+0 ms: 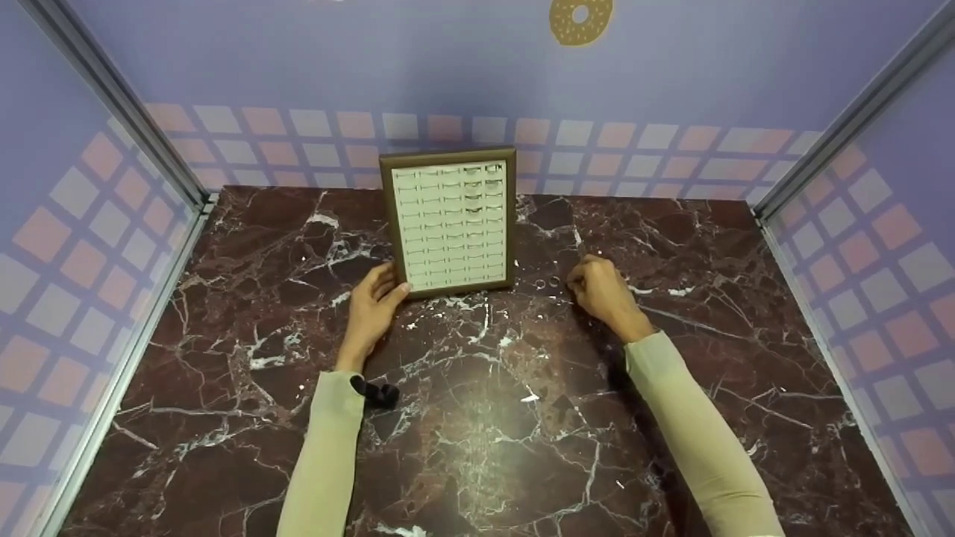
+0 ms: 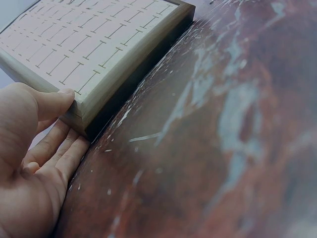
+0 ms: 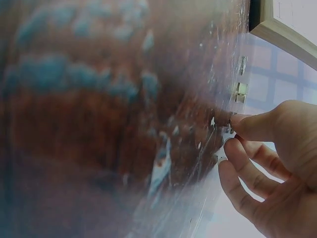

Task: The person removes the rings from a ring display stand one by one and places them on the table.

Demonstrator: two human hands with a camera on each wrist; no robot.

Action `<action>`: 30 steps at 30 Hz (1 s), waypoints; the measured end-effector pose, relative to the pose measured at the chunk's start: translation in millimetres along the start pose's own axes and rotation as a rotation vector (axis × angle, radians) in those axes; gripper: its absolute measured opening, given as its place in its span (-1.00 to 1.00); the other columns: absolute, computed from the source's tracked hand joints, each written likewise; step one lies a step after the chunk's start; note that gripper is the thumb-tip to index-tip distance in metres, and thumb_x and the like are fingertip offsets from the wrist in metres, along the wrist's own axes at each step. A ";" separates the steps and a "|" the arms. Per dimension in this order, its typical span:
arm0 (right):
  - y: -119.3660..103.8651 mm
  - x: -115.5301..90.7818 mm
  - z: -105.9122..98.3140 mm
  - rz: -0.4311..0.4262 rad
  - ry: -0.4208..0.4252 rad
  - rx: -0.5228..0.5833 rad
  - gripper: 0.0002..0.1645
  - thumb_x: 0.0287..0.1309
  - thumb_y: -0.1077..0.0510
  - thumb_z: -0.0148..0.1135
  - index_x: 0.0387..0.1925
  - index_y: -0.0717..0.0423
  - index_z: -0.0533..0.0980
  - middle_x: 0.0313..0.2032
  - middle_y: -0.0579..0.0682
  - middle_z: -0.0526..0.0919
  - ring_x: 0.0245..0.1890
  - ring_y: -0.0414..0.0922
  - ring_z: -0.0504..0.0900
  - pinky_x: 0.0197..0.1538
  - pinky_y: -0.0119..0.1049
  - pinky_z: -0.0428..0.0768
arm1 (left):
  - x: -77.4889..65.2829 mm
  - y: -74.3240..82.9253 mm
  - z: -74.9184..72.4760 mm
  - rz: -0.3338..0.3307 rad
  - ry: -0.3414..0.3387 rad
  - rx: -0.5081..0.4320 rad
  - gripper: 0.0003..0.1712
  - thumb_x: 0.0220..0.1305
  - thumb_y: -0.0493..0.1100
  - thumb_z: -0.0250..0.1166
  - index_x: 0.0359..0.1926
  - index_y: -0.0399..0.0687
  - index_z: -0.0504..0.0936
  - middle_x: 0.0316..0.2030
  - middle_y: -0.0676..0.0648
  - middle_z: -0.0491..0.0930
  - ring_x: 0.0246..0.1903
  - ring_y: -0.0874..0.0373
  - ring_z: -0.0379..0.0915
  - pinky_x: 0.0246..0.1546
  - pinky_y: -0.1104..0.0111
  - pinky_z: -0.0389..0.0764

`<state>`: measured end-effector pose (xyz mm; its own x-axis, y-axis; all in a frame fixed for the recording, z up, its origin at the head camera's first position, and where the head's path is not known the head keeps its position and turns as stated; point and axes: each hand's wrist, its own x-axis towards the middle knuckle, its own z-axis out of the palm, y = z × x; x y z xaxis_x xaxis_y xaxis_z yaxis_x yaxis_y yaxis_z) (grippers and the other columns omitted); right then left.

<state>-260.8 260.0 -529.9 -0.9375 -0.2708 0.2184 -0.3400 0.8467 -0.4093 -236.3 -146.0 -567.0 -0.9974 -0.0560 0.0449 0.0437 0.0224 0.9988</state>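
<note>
A ring display tray with a brown frame and a pale slotted pad leans upright near the back wall. Several rings sit in slots at its upper right. My left hand grips the tray's lower left corner, thumb on the front and fingers behind and below, as the left wrist view shows. On the tabletop to the right of the tray lie two loose rings. Just beside them my right hand pinches a small shiny thing, apparently a ring, at the table surface; thumb and fingertips mostly hide it.
The dark red marbled tabletop has pale veins and small white flecks. A tiled-pattern wall stands close behind the tray, and side panels bound the table left and right. A black strap hangs by the left sleeve.
</note>
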 end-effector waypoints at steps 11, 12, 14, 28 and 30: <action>-10.2 7.3 -6.9 -0.013 0.014 0.025 -0.86 0.16 0.42 0.38 -0.29 0.25 0.79 -0.30 0.15 0.70 -0.33 0.10 0.69 -0.26 -0.02 0.76 | -1.6 -0.9 -4.7 -0.009 -0.018 0.020 -0.39 0.48 -0.32 0.36 0.47 -0.31 0.44 0.39 -0.37 0.50 0.40 -0.20 0.45 0.51 0.13 0.51; -12.2 8.9 -7.7 -0.021 0.020 0.032 -0.85 0.15 0.43 0.38 -0.28 0.25 0.79 -0.31 0.15 0.69 -0.35 0.08 0.67 -0.29 -0.04 0.73 | -2.1 -0.9 -5.4 -0.012 -0.019 0.026 -0.39 0.49 -0.30 0.36 0.48 -0.30 0.44 0.39 -0.37 0.49 0.41 -0.20 0.44 0.52 0.12 0.50; -16.6 12.3 -9.2 -0.030 0.032 0.040 -0.84 0.15 0.41 0.37 -0.26 0.24 0.79 -0.33 0.13 0.66 -0.38 0.06 0.64 -0.34 -0.07 0.69 | -3.3 -0.5 -6.7 -0.015 -0.018 0.037 -0.39 0.50 -0.28 0.36 0.48 -0.29 0.44 0.40 -0.36 0.49 0.42 -0.20 0.43 0.53 0.11 0.49; -56.7 45.2 -21.1 -0.099 0.155 0.117 -0.81 0.27 0.35 0.36 -0.10 0.29 0.75 -0.20 0.14 0.71 -0.26 0.04 0.75 -0.17 -0.12 0.81 | -0.6 -0.3 -2.5 -0.022 0.006 -0.013 -0.39 0.45 -0.33 0.38 0.45 -0.33 0.46 0.38 -0.38 0.51 0.40 -0.20 0.46 0.51 0.15 0.51; -62.2 50.6 -22.3 -0.114 0.176 0.128 -0.78 0.27 0.36 0.37 -0.06 0.30 0.74 -0.17 0.16 0.72 -0.24 0.05 0.77 -0.14 -0.12 0.83 | 0.4 0.2 -1.8 -0.017 -0.006 -0.009 -0.38 0.46 -0.33 0.38 0.46 -0.34 0.44 0.39 -0.39 0.50 0.42 -0.22 0.45 0.53 0.14 0.49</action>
<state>-285.4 203.8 -473.7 -0.8688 -0.2680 0.4165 -0.4603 0.7473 -0.4792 -236.6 -147.8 -566.8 -0.9984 -0.0502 0.0274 0.0269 0.0125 0.9996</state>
